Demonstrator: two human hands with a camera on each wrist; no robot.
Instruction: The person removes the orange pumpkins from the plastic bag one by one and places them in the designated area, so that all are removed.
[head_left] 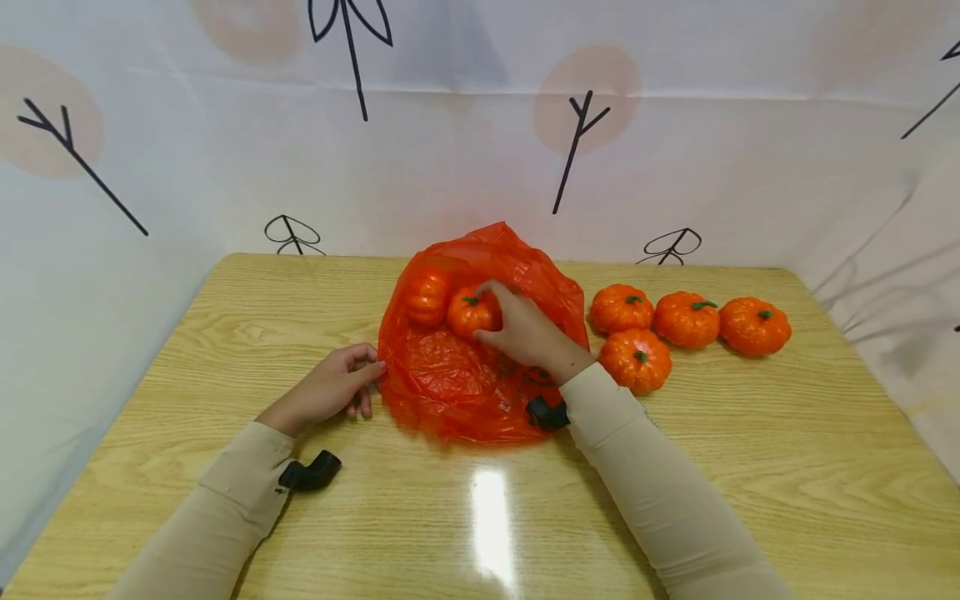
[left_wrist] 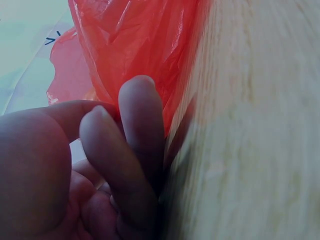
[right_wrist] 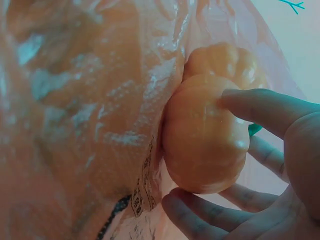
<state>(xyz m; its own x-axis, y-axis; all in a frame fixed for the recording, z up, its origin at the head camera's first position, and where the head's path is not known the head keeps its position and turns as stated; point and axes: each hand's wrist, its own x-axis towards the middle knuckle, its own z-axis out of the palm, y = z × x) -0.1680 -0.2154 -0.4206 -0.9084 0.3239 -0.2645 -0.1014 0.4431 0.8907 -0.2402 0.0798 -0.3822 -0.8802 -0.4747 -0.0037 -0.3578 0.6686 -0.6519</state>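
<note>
A red plastic bag [head_left: 450, 379] lies spread open on the table, its back side standing up. Inside it, my right hand [head_left: 531, 332] grips a small orange pumpkin [head_left: 467, 317] with a green stem, thumb on one side and fingers on the other; the right wrist view shows this pumpkin [right_wrist: 202, 137] close up. Just left of it in the bag is another pumpkin [head_left: 427, 296]. At the bag's left edge, my left hand [head_left: 330, 387] pinches the plastic between thumb and index finger. The left wrist view shows the bag's side [left_wrist: 140, 45] at those fingertips.
Right of the bag, several more orange pumpkins sit on the wooden table [head_left: 750, 450]; the nearest pumpkin [head_left: 636, 360] is close to my right forearm, and the farthest pumpkin [head_left: 755, 327] is toward the right. A white patterned cloth [head_left: 465, 158] hangs behind the table.
</note>
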